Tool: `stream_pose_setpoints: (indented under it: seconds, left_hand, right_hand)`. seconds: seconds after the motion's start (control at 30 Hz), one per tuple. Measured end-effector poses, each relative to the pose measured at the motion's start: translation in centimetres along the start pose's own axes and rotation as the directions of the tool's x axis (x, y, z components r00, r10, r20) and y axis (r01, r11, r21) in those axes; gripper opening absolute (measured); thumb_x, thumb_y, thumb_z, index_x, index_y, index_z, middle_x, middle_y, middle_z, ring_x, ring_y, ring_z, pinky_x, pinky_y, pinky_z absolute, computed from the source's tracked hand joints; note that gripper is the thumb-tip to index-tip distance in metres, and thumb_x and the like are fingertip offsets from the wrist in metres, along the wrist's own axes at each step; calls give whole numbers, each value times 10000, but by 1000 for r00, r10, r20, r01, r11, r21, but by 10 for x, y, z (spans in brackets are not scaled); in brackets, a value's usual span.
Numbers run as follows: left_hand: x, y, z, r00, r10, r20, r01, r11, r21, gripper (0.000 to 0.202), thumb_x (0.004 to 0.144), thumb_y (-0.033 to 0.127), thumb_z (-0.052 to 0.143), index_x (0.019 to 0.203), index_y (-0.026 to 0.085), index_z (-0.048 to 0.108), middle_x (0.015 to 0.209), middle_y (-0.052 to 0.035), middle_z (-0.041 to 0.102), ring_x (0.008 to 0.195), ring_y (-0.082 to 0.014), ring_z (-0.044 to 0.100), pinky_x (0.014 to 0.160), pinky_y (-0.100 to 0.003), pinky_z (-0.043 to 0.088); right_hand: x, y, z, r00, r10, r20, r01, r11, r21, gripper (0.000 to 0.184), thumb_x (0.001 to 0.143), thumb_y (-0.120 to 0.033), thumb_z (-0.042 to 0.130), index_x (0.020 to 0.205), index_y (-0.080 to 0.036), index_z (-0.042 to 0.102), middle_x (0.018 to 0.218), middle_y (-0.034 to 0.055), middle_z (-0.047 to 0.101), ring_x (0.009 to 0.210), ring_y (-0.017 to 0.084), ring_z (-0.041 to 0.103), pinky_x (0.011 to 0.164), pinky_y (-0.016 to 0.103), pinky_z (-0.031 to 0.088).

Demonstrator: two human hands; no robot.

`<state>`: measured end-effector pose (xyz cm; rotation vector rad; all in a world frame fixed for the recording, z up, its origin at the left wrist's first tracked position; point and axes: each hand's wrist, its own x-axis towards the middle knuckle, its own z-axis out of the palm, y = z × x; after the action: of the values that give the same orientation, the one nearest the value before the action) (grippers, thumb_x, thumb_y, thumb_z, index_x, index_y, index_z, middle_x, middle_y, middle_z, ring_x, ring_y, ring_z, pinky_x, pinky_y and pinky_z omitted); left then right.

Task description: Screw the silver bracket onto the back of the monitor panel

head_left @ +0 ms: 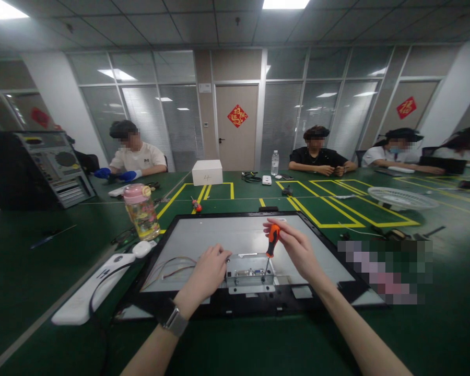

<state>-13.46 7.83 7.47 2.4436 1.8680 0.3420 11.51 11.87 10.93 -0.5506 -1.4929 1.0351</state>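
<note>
Right hand (300, 250) fingers orange-and-black plastic-handled screwdriver (273, 240); left hand (209, 269) touches silver sheet-metal bracket (251, 282), can't tell if clamped. Bracket looks stiff, light; hold by edges.

Right hand (295, 248): grips an orange-and-black screwdriver (273, 240), pointing down at the metal bracket (248, 290)
Left hand (210, 267): at the bracket's left end
Display panel (231, 228): flat on the green table (258, 342)
Far left of panel: pink-lidded bottle (143, 215)
Tip (265, 271): possibly on a screw; too small to tell

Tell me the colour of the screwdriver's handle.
The screwdriver's handle is orange and black; it shows best in the head view, the only one.
</note>
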Motion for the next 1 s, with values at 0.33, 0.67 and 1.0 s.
stream_pose_setpoints:
  seconds: [0.33, 0.67, 1.0]
  left_hand:
    - [1, -1, 1, 1000, -7, 14, 7, 1000, 3, 414, 945, 140, 355, 1279, 208, 591, 1183, -98, 576, 1100, -239, 526, 981, -382, 430]
    - [0, -1, 0, 1000, -7, 5, 7, 1000, -5, 401, 947, 143, 368, 1268, 206, 599, 1172, -95, 583, 1084, -239, 533, 980, -382, 433]
    - [1, -1, 0, 1000, -4, 21, 3, 1000, 14, 405, 950, 141, 360, 1278, 202, 591, 1184, -102, 580, 1093, -244, 533, 976, -387, 433]
  right_hand:
    - [-1, -5, 4, 993, -99, -57, 90, 984, -151, 265, 866, -422, 672, 1080, -291, 757, 912, 46, 683, 866, 235, 631, 830, 392, 523]
    - [0, -7, 6, 989, -114, -99, 99, 984, -145, 167, 745, -393, 804, 842, -266, 757, 818, 29, 590, 768, 204, 572, 672, 323, 505]
    - [0, -1, 4, 996, 83, 21, -85, 982, 166, 321, 839, -482, 705, 1070, -265, 753, 930, 64, 729, 887, 237, 663, 841, 415, 527]
